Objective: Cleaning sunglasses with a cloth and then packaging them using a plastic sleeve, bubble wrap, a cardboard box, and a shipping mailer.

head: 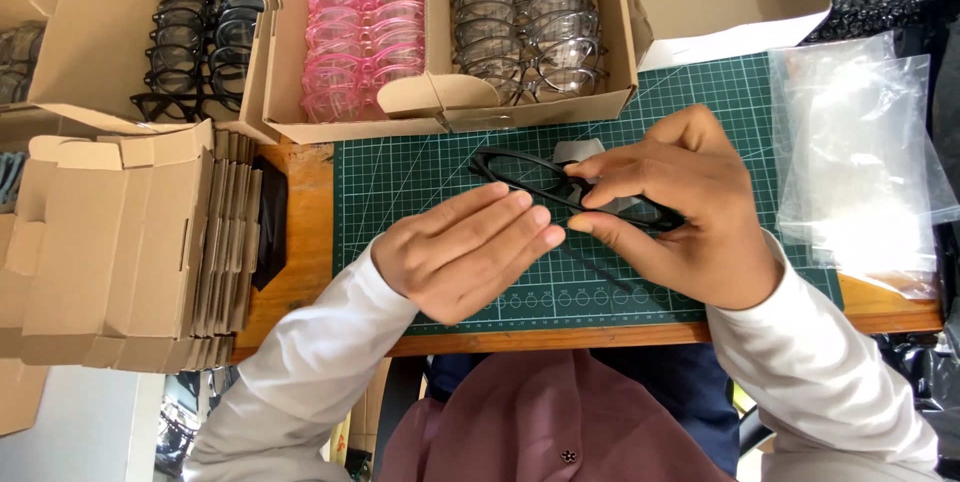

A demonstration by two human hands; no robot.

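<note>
Right hand (690, 217) pinching black glasses (560, 185) above green mat (400, 182), fingers clenched on frame. Left hand (465, 247) hovering flat beside, fingertips touching frame, gripping nothing. Glasses looking unbagged as yet; plastic bags (860, 152) lying right, folded cartons (130, 242) stacked left, both waiting. Boxes of pink glasses (365, 32) and clear glasses (525, 22) sitting behind.

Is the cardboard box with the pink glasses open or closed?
Open. The cardboard box has its flaps folded out, so the rows of pink glasses and grey glasses inside show from above.
</note>
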